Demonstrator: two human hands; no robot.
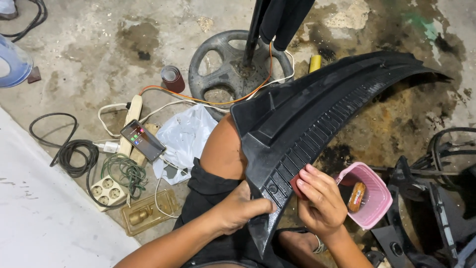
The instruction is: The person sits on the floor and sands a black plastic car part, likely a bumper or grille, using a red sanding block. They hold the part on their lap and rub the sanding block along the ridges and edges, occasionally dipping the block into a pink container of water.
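A long curved black plastic fender panel [317, 109] rests across my knee, reaching up to the right. My left hand [240, 211] grips its lower near edge, thumb on the ribbed face. My right hand [320, 201] presses a small dark red piece of sandpaper [296, 186] against the panel's ribbed strip. My bare knee [223, 149] and black shorts lie under the panel.
A pink basket [374, 196] holding an orange-brown object sits right of my hand. On the stained concrete floor: a phone [143, 140] on a power strip, tangled cables, a white plastic bag [186, 136], a sandpaper roll [173, 78], a round fan base [238, 69], black parts at right.
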